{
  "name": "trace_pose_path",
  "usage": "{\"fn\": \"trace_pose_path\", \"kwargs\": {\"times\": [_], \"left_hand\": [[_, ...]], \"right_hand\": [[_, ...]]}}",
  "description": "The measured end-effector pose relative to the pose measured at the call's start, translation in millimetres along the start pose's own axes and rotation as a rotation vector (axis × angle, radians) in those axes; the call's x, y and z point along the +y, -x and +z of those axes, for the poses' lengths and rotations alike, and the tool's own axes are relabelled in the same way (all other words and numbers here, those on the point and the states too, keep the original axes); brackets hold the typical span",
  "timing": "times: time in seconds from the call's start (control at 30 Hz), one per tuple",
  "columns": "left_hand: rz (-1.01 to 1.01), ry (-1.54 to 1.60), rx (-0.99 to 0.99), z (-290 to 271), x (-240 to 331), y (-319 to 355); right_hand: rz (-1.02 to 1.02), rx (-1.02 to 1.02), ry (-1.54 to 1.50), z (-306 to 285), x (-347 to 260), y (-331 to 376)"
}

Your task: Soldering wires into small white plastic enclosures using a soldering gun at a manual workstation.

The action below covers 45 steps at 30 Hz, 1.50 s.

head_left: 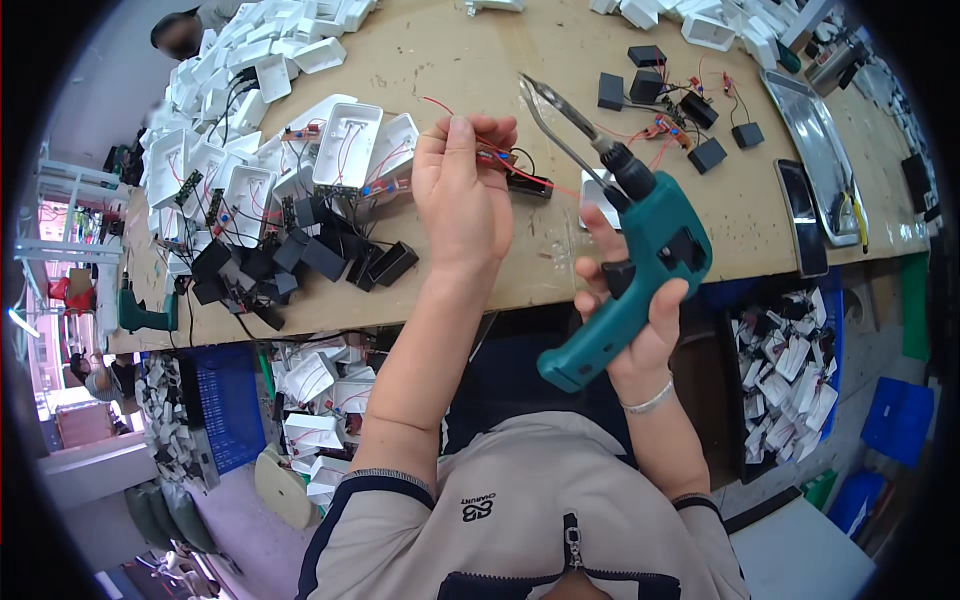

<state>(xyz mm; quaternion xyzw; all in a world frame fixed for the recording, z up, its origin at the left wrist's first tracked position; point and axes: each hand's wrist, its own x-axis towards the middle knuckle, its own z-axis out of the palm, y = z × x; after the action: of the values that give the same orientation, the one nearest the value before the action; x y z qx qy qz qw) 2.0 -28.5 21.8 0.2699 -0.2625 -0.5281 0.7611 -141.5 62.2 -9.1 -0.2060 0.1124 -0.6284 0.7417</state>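
Observation:
My left hand (462, 190) is raised over the wooden workbench (470, 60) and pinches a small circuit board with red and black wires (500, 155). A black block (528, 185) hangs off those wires just right of the hand. My right hand (630, 320) grips a teal pistol-shaped power tool (640, 265) by its handle. The tool's black chuck carries two long metal prongs (555, 115) that point up and left, close to the wires.
A heap of white plastic shells (240, 120) and black blocks (300, 255) with wiring lies at the left. More black blocks (690, 110), a metal tray (815, 140) and a dark phone (800, 215) sit at the right. Blue crates of parts (800, 370) stand below. A second teal tool (140, 312) rests at the far left edge.

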Motion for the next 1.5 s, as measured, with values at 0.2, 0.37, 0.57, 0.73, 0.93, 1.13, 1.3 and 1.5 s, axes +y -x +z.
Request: {"fn": "trace_pose_path", "kwargs": {"times": [0.2, 0.37, 0.57, 0.73, 0.93, 1.13, 1.3, 1.5], "left_hand": [[0.048, -0.152, -0.148, 8, -6, 18], [0.396, -0.937, -0.593, -7, 6, 12], [0.787, -1.218, -0.886, -4, 17, -2], [0.090, -1.021, -0.832, -8, 10, 17], [-0.075, -1.065, -0.918, 5, 7, 20], [-0.017, -1.185, -0.880, 2, -2, 27], [0.107, -1.226, -0.772, 9, -12, 37], [0.154, -1.242, -0.677, 11, -23, 46]], "right_hand": [[-0.044, -0.004, 0.068, 15, 1, -17], [-0.067, 0.037, 0.219, 22, -10, -23], [-0.080, -0.001, 0.136, 17, -19, -34], [-0.050, 0.030, 0.130, -1, -18, -24], [-0.043, 0.098, 0.174, -12, -21, -9], [-0.179, 0.203, 0.154, -34, -47, 7], [-0.252, 0.214, 0.135, -39, -55, 16], [-0.261, 0.247, 0.369, -37, -48, 0]]}}
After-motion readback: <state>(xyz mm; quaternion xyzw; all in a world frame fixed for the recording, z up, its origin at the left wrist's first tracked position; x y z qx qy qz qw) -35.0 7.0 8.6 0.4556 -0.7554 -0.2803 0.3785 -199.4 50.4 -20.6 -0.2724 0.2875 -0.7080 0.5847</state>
